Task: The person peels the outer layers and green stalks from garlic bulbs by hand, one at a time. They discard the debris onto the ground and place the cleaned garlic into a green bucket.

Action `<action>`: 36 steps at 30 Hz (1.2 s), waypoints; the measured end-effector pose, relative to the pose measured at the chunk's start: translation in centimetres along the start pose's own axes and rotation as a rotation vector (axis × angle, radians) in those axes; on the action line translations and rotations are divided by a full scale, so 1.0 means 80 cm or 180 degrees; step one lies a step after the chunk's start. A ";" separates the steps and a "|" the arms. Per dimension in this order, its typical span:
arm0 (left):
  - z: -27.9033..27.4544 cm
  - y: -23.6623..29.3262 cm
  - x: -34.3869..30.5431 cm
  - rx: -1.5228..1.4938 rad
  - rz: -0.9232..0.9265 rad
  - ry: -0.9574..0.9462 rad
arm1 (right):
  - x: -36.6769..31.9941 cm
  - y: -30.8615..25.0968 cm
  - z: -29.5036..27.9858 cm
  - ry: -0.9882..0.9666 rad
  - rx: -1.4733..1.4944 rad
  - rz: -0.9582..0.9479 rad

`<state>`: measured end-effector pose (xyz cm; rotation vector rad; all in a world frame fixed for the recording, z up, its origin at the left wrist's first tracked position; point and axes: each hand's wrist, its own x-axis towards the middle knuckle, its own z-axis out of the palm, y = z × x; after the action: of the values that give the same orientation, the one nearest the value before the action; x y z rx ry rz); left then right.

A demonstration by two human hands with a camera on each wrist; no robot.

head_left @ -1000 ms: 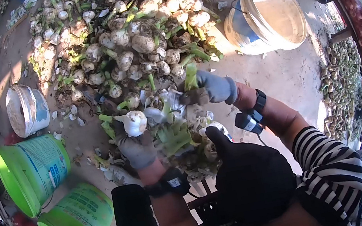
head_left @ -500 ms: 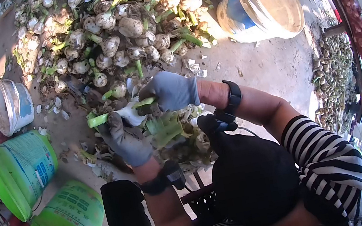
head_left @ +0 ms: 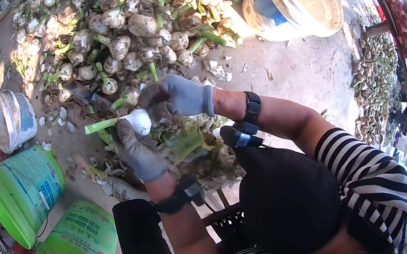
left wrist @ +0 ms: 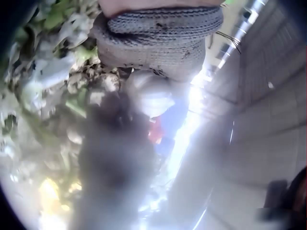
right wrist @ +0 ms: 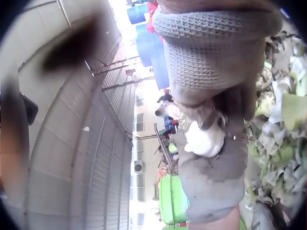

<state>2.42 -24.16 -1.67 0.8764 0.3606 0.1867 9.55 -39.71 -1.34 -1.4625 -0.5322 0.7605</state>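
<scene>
My gloved left hand (head_left: 140,153) grips a white garlic bulb (head_left: 139,122), its cut green stem (head_left: 101,126) pointing left. In the left wrist view the bulb (left wrist: 151,93) shows pale below the glove cuff, with a dark blur covering much of the rest. My gloved right hand (head_left: 174,97) is right beside the bulb, fingers curled at its root side. The right wrist view has its fingertips pinching at the edge of the bulb (right wrist: 205,139), which lies against the left glove (right wrist: 211,187). Peeled green leaves and skins (head_left: 190,142) lie below both hands.
A heap of unpeeled garlic (head_left: 143,26) spreads ahead on the floor. To the right stands a large white bucket (head_left: 277,4). A small white bucket (head_left: 22,119) and two green buckets (head_left: 47,174) sit at the left. More garlic (head_left: 377,87) lies far right, beside a rail.
The right hand came in from the right, off a strip of green leaf, to the bulb. The left hand has turned the bulb so its stem points left. The head view has shifted slightly.
</scene>
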 end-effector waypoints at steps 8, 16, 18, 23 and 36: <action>-0.022 0.004 -0.026 -0.0083 -0.0639 0.0411 | -0.011 0.012 -0.018 0.0618 0.0935 -0.0264; -0.020 0.008 -0.035 -0.1469 -0.0174 -0.0246 | -0.009 0.006 -0.010 0.0874 0.0385 0.1130; -0.020 0.029 -0.034 -0.1240 0.0130 -0.0329 | -0.013 0.027 -0.013 0.0951 0.0057 0.0656; -0.017 0.212 -0.062 -0.2788 0.1369 -0.0954 | -0.045 0.072 -0.022 0.0810 -0.0525 0.0376; 0.028 -0.018 -0.056 0.2350 0.0540 -0.0170 | -0.033 0.039 0.049 -0.0548 0.2991 0.0642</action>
<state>-0.85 -28.04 -0.46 1.6404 0.3054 0.1879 4.50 -39.17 -3.83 -0.5785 -0.1005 1.1045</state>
